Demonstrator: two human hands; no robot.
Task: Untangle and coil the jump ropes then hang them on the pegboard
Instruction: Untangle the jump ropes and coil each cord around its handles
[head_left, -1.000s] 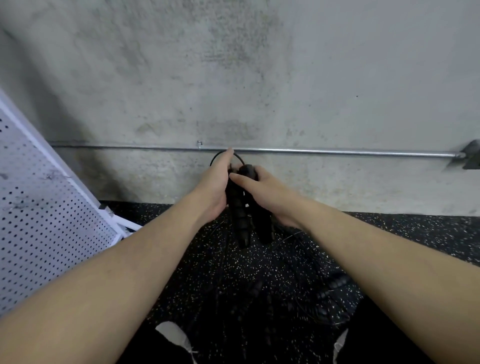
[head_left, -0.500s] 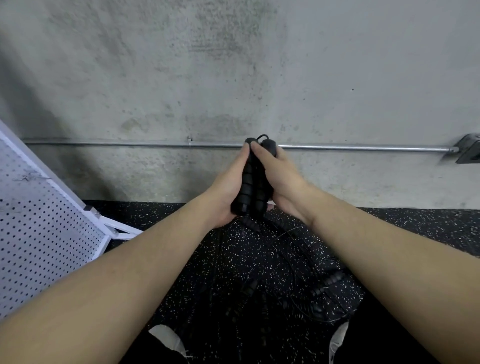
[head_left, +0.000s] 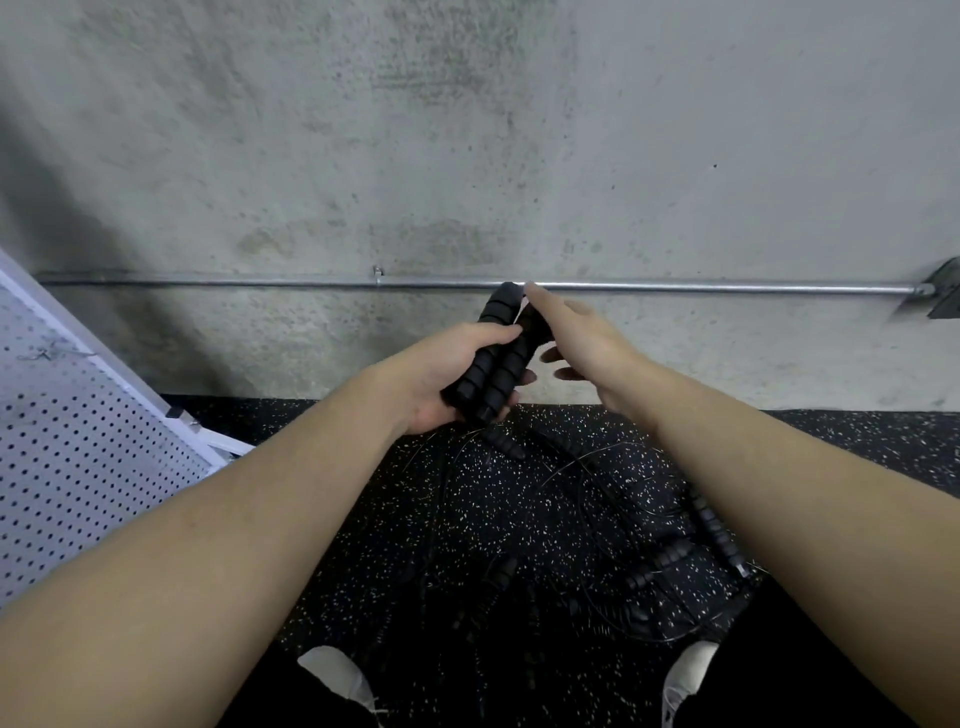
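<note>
1. Jump rope handles (head_left: 491, 358): two black ribbed foam handles, side by side and touching, tilted up toward the wall. Held above the floor, in front of the metal pipe (head_left: 675, 287).
2. Left hand (head_left: 441, 376): grip closed round both handles at their lower half, thumb across the top.
3. Right hand (head_left: 582, 338): grip open, fingers relaxed and spread; forefinger lies along the upper end of the right handle, the other fingers apart from it.
4. Loose ropes (head_left: 597, 519): thin black cords tangled on the speckled black floor (head_left: 857, 441) below the hands, with further ribbed handles (head_left: 670, 558) among them.
5. Pegboard (head_left: 78, 441): white, perforated, at left edge, leaning at a slant.
6. Concrete wall (head_left: 467, 156): grey, stained, behind everything.
</note>
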